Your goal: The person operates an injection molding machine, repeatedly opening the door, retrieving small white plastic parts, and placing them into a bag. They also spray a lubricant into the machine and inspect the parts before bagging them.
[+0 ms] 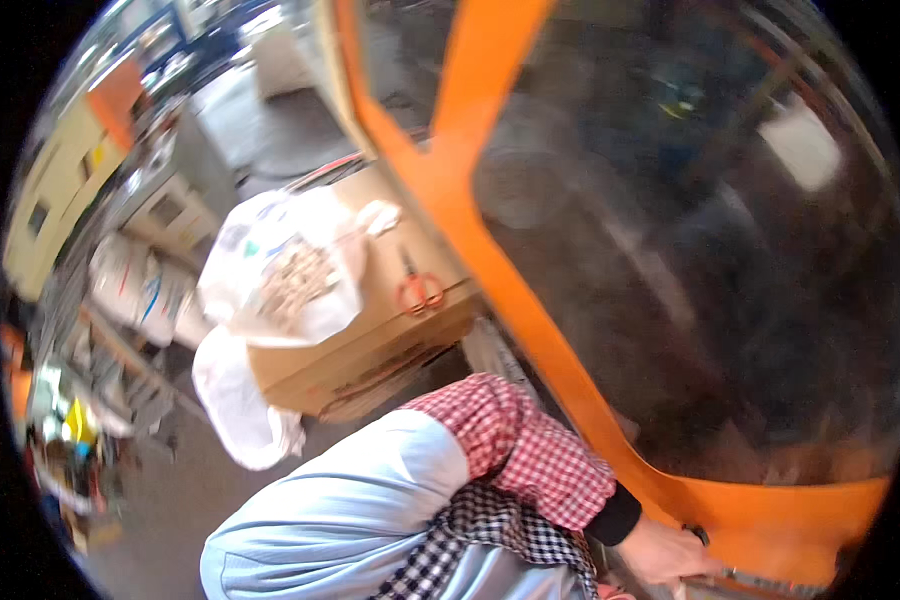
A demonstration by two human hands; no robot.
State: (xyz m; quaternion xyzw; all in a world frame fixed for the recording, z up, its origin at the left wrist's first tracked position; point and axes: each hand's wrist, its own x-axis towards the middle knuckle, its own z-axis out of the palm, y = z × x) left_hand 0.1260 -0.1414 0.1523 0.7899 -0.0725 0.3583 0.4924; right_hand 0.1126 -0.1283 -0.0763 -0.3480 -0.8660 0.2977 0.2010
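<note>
My left hand (pixel 663 552), at the end of a red checked sleeve with a black cuff, is at the lower right. It lies against the bottom of an orange door frame (pixel 530 310) that surrounds a large dark window (pixel 690 270). The fingers look curled in near a small black knob (pixel 699 535) and a thin grey edge strip (pixel 770 582); blur hides what they hold. A scrap of pink cloth shows at the bottom edge, and my right hand is out of view.
Left of the door stands a cardboard box (pixel 390 345). On it are orange-handled scissors (pixel 420 292) and an open white plastic bag (pixel 335 318) of small beige pieces (pixel 298 283). Beyond are a white sack (pixel 135 285), grey cabinets (pixel 175 210) and cluttered goods (pixel 65 430).
</note>
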